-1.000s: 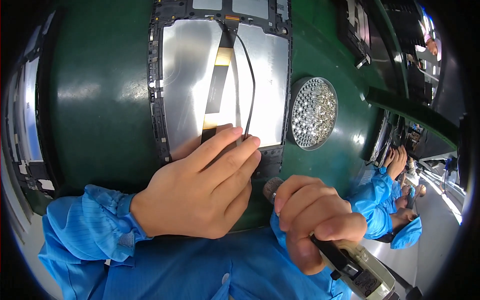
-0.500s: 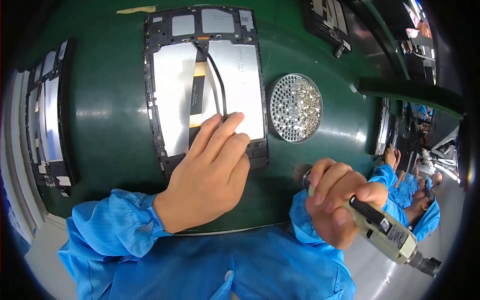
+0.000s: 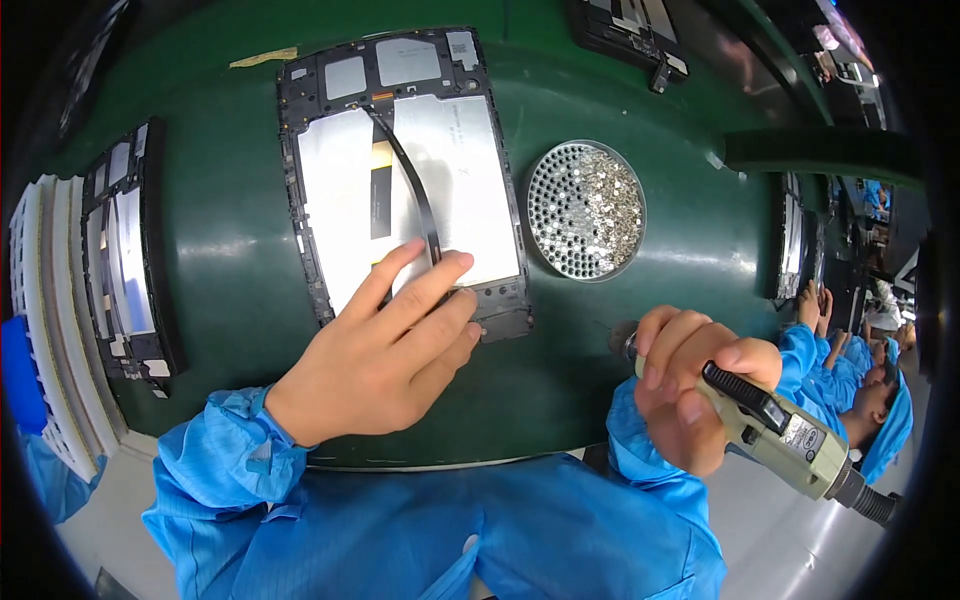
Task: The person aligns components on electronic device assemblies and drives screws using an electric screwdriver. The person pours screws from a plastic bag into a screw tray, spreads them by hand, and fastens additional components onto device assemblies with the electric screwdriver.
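An opened tablet housing with silver panels and a black frame lies on the green bench. Lengthwise over it runs a thin black flat cable, curving from the top down to my fingers. My left hand rests over the tablet's lower part, fingers spread and fingertips on the cable's lower end. The cable's end and my left thumb are hidden beneath the hand. To the right, off the bench's front edge, my right hand is wrapped around a beige electric screwdriver with a black lever. Its bit end points left.
A round dish with a perforated plate holds many small screws, right of the tablet. Other tablet housings lie at the left and far right. White stacked trays stand at the left edge. Co-workers in blue sit at right.
The whole view has shifted slightly. The cable's curve now lies closer to the panel, as a single line. My left fingers have spread a little; my right hand keeps its grip on the screwdriver.
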Tool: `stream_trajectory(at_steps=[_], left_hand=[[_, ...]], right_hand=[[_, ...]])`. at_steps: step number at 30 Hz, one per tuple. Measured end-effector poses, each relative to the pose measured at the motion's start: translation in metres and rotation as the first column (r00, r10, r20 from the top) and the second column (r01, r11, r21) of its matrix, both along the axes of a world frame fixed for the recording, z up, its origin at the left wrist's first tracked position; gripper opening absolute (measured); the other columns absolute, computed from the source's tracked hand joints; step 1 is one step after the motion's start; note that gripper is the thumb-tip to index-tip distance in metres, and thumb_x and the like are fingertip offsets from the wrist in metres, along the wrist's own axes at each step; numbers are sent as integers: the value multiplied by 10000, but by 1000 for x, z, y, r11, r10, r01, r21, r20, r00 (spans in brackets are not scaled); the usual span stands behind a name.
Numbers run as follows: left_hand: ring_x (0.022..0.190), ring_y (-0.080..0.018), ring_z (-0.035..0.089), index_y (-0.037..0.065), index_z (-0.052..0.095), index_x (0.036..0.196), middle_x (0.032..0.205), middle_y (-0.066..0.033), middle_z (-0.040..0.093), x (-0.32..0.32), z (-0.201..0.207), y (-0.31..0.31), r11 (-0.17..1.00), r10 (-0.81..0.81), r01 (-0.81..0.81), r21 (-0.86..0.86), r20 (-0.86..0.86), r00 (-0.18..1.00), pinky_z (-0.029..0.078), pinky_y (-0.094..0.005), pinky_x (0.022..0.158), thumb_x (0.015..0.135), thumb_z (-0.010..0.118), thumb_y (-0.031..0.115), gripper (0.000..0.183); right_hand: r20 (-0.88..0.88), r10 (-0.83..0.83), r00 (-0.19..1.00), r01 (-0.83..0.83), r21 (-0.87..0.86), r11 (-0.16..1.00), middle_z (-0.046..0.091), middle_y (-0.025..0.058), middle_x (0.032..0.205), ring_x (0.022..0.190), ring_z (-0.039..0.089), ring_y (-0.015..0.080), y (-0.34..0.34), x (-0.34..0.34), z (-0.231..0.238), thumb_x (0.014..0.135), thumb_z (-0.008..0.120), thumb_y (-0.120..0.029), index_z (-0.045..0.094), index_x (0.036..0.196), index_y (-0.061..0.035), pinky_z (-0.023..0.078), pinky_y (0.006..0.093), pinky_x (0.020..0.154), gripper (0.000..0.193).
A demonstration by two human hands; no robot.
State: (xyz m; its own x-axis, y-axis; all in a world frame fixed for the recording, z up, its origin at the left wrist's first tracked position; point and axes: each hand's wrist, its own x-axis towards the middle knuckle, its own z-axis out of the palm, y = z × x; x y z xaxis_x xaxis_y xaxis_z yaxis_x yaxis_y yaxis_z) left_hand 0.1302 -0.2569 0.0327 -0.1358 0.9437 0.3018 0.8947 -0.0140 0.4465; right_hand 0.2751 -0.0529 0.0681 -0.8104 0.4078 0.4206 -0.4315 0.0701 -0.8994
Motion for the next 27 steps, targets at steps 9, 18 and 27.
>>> stream_trajectory(at_steps=[9,18,27], left_hand=[[1136,-318,536,-8,619,820,977,-104,555,3,-8,-6,998,-4,-1,70,64,998,416,-517,1005,746,685,68,125],[1117,-335,548,-13,641,838,973,-134,539,3,-13,-9,997,-21,33,65,-178,984,434,-501,995,744,651,82,134],[1164,-409,524,-36,652,967,1078,-186,568,-1,-8,-3,998,28,-36,59,128,991,451,-533,970,668,766,50,331]], right_hand=[[-11,16,1000,-15,76,997,502,48,666,588,484,173,8,0,0,786,592,-123,475,1152,-67,393,366,610,388],[11,-61,998,61,35,998,513,60,638,590,527,204,14,0,1,799,652,-96,494,1094,-57,437,389,610,337],[5,-63,998,63,18,998,514,57,645,595,526,200,16,4,-2,806,665,-112,500,1110,-57,440,388,617,350]])
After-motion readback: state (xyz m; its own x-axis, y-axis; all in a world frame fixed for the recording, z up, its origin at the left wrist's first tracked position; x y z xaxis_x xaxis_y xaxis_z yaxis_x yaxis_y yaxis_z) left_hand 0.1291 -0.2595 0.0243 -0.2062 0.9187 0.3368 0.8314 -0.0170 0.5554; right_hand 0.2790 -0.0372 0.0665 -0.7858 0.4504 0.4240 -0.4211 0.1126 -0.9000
